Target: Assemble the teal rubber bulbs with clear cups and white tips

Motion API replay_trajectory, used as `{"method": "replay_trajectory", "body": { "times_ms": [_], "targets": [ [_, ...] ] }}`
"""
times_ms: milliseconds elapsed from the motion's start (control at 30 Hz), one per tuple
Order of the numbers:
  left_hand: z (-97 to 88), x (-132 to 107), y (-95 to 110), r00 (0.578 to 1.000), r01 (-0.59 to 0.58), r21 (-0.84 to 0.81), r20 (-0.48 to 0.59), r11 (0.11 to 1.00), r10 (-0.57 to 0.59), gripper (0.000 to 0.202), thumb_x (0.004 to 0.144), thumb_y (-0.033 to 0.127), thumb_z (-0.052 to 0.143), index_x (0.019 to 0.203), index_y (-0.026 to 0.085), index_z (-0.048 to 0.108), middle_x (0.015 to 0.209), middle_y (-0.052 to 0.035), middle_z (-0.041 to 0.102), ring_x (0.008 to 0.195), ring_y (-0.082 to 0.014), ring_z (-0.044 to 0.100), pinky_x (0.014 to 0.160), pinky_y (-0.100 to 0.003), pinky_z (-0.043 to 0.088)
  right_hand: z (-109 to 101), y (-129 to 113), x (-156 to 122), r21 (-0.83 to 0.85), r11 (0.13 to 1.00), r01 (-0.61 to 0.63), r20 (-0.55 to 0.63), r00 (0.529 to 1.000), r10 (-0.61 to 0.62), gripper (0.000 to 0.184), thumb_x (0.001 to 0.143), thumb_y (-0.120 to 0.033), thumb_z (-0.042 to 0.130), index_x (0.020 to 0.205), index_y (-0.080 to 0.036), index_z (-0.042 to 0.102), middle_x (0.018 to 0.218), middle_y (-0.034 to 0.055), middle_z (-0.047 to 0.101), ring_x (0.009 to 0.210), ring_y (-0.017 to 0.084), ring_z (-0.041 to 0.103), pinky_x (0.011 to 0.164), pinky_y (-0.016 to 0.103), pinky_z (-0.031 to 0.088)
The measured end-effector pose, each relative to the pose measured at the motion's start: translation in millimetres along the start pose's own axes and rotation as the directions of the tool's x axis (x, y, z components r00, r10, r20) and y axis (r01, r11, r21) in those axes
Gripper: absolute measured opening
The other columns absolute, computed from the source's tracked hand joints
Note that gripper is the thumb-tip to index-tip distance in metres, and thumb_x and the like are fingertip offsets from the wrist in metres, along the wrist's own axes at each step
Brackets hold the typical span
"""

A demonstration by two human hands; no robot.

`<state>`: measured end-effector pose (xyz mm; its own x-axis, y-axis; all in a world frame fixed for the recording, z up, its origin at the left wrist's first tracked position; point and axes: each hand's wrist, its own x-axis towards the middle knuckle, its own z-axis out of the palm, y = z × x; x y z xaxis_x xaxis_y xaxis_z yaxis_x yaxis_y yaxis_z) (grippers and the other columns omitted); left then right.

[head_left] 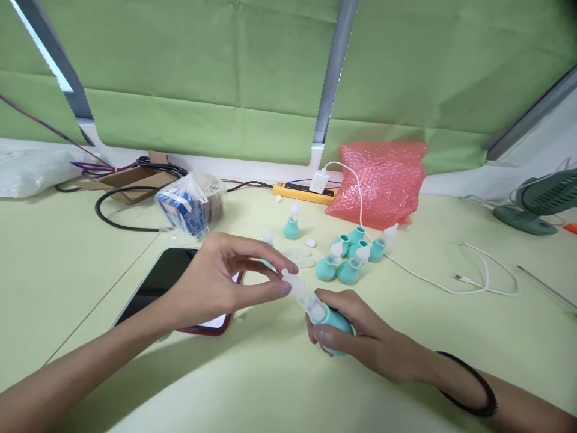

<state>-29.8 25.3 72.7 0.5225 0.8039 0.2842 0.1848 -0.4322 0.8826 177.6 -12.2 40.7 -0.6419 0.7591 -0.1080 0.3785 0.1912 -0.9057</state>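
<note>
A teal squeeze bulb [336, 328] with a clear collar, looking like a nasal aspirator, lies tilted in my right hand [360, 337], fingers wrapped round it. At its upper left end sits a translucent white nozzle tip [294, 281]. My left hand [238, 273] pinches that tip between thumb and forefinger; whether the tip is fully seated in the collar, I cannot tell. Beyond my hands stand several more teal bulbs [348, 272], some with white tips and some with bare openings. One tipped bulb [291, 227] is set apart; another is partly hidden behind my left hand.
Two phones lie at the left, one dark-screened [155, 282]. Loose white pieces [309, 243] are scattered near the bulbs. Behind are a bagged blue box [184, 210], a yellow power strip [297, 192] and a pink bubble-wrap bag [378, 183]. A white cable [433, 287] and green fan [545, 195] are right.
</note>
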Motion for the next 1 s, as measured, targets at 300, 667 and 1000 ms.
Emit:
{"method": "replay_trajectory", "body": {
  "times_ms": [300,667,1000],
  "targets": [
    [20.9,-0.9,-4.0,0.97,0.23,-0.441,0.026,0.868,-0.244,0.008,0.066,0.013,0.066,0.074,0.014,0.067,0.077,-0.0037,0.068,0.073,-0.0157,0.063,0.066,-0.022,0.052,4.0,-1.4,-1.5,0.052,0.998,0.02,-0.003,1.0,-0.02,0.023,0.085,-0.038,0.037,0.077,-0.016,0.041,0.067,-0.0012,0.04,0.057,0.009,0.035,0.052,0.023,0.031],
    [39.1,-10.8,-9.9,0.951,0.202,-0.52,-0.099,0.83,-0.294,0.009,0.069,0.018,0.064,0.078,0.016,0.061,0.082,-0.0035,0.065,0.077,-0.015,0.06,0.069,-0.025,0.051,14.6,4.0,-1.5,0.102,0.993,0.065,-0.102,0.993,-0.055,0.025,0.086,-0.038,0.036,0.072,-0.017,0.039,0.06,-0.0029,0.039,0.051,0.008,0.034,0.047,0.023,0.029],
    [46.9,-15.4,-5.0,0.956,0.144,-0.552,-0.136,0.821,-0.259,0.008,0.072,0.014,0.06,0.08,0.014,0.059,0.081,-0.0028,0.063,0.078,-0.0148,0.059,0.07,-0.024,0.051,15.6,2.2,-4.2,0.318,0.948,-0.016,-0.028,0.999,0.027,0.025,0.085,-0.038,0.038,0.074,-0.017,0.04,0.06,-0.0031,0.043,0.047,0.006,0.037,0.045,0.02,0.034]
  ]
}}
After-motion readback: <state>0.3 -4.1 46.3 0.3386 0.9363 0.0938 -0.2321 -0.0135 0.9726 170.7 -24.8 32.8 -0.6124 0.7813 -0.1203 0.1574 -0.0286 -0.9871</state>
